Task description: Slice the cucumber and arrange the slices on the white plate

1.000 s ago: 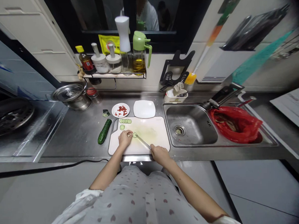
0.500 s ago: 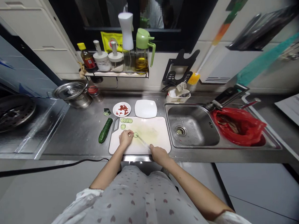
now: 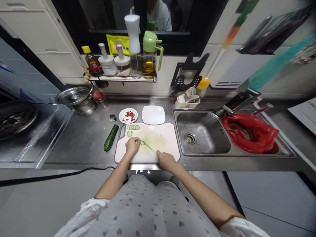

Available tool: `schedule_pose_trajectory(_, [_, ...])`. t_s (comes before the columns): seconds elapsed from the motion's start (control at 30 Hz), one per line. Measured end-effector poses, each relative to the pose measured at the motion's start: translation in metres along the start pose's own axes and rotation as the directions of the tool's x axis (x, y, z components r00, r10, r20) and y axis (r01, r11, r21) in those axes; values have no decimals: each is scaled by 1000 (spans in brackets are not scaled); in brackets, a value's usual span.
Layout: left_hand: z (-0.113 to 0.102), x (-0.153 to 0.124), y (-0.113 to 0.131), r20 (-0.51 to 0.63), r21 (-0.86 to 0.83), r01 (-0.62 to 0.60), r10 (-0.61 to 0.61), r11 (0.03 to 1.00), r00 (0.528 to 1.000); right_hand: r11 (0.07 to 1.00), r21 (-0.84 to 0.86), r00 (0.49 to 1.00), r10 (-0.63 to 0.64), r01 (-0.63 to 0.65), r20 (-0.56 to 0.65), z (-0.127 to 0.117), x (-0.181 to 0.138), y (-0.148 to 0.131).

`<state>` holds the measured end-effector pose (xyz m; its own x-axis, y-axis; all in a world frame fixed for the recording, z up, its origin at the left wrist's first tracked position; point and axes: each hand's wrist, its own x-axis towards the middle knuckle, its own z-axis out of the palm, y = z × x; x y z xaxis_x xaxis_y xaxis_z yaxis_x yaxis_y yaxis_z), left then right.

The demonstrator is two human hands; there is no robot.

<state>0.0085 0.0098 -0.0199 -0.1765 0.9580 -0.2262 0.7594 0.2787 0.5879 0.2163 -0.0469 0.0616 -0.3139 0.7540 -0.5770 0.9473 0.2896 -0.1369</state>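
On the white cutting board (image 3: 164, 151), a single cucumber slice (image 3: 143, 142) lies near the middle. My left hand (image 3: 132, 146) has its thumb and fingertips pinched together at the slice's left edge. My right hand (image 3: 166, 160) is closed round the handle of a knife (image 3: 150, 147), whose blade points up and left with its tip at that slice. A row of cucumber slices (image 3: 133, 127) sits at the board's upper left, with another small stack (image 3: 130, 133) just below. Left of the board, a whole-looking piece of cucumber (image 3: 111, 137) rests on the counter.
Behind the board stand a plate of chopped red pieces (image 3: 128, 120) and a white plate (image 3: 153, 115). A steel sink (image 3: 204, 137) adjoins on the right, with a red bag (image 3: 252, 139) beyond it. At left is a lidded pot (image 3: 77, 100); bottles fill the shelf (image 3: 125, 78) above.
Both hands remain almost in place at the slice. My right hand and the knife have shifted very slightly left; the whole view has also drifted a little.
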Motion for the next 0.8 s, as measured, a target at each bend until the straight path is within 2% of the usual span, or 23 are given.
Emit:
schedule_pose_trajectory(0.5, [-2,-1,2,3,7,-1,1,1000,1000,1000,-12,1000,-9,10,14,-7,3,-2])
schedule_pose_trajectory(0.8, [-2,-1,2,2,-8,15,-15,1000,1000,1000,-28,1000,2,-2,9,4,-11,12])
